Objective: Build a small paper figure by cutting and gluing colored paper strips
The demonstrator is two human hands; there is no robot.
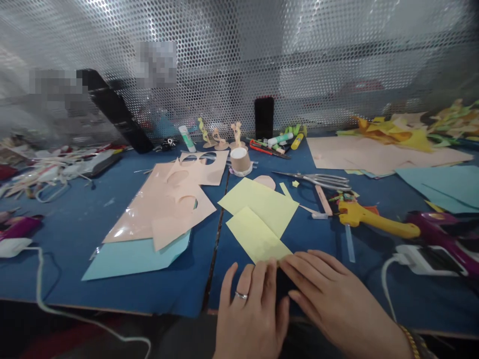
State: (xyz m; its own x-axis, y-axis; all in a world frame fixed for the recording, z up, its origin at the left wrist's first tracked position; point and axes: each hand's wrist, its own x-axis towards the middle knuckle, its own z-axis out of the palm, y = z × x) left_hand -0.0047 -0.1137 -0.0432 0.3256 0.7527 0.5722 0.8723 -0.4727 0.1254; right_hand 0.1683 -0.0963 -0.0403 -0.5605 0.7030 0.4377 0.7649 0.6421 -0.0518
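Observation:
A pale yellow paper strip (256, 237) lies slantwise over a larger pale yellow sheet (264, 199). My left hand (252, 304) rests at the strip's near end, its fingers stretched and fingertips pressing on the edge; a ring is on one finger. From the right, my right hand (329, 291) lays its extended fingers along the same edge, close to the left index finger. Both thumbs stand away from the paper. What lies under the fingertips is hidden. Beyond the sheets are a white-topped paper cup shape (240, 160) and a round peach paper piece (265, 183).
Peach sheets with round holes (138, 199) overlap a light blue sheet (138, 259) at left. Scissors (318, 179), a yellow-handled tool (385, 222) and a white-cabled device (430, 260) lie right. A phone (264, 117) leans against the perforated metal screen (224, 60).

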